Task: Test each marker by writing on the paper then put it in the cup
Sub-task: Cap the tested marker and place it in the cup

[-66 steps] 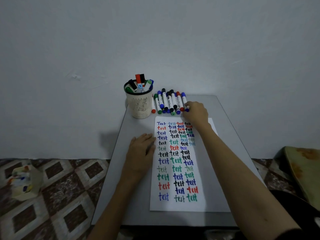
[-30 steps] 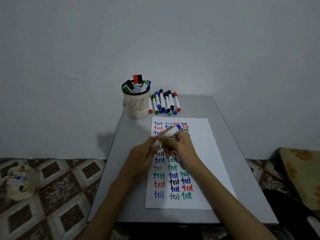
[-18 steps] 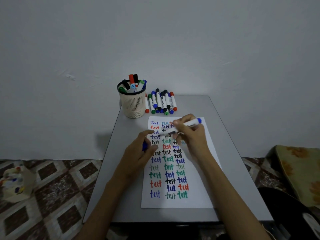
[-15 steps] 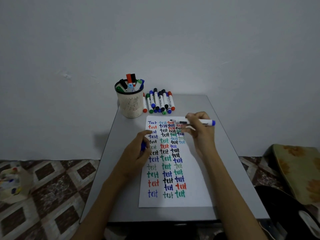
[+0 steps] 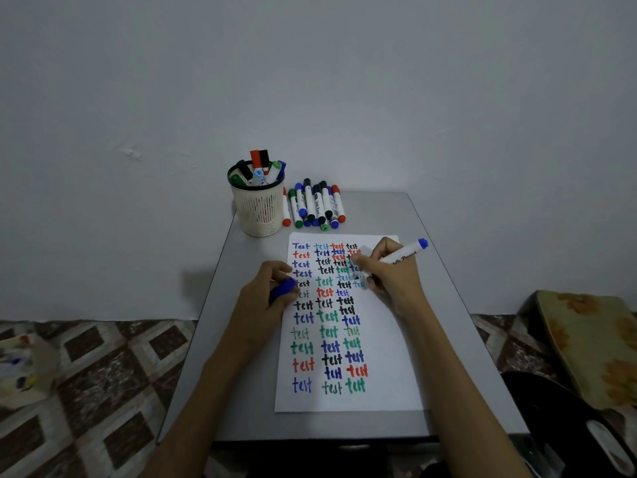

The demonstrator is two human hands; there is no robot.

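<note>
Marker (image 5: 402, 254) thread, so set the scene first: what's it all sitting on? (poster A)

Small grey table (image 5: 458, 339) pushed up against a plain pale wall (image 5: 310, 81). The floor (image 5: 86, 374) is tiled in brown and cream diamonds. Off to the right there's a cushion (image 5: 593, 339) with a yellowish flower print. A white paper (image 5: 389, 381) lies lengthwise on the table, covered in columns of "test" in blue, red, black and green. (poster B)

And the cup? (A)

Cream mesh cup (image 5: 258, 215) at the far left corner, with a bunch of capped pens (image 5: 258, 167) standing in it. Just to its right is a pile of loose markers (image 5: 315, 205) lying side by side, above the top edge of the paper. (B)

OK, so where's the one being tested? (A)

In the right hand (image 5: 393, 281), over the upper right part of the paper. Fingers are wrapped round the white barrel in a writing grip, and the blue back end sticks up and out to the right. The tip is hidden behind the fingers, so I can't tell if it's actually touching the sheet. (B)

Other hand? (A)

The left hand (image 5: 265, 298) sits at the paper's left edge, fingers curled round a blue cap (image 5: 282, 289). The two hands are apart, with the columns of writing between them. The cup and the pile are well beyond both. (B)
</note>
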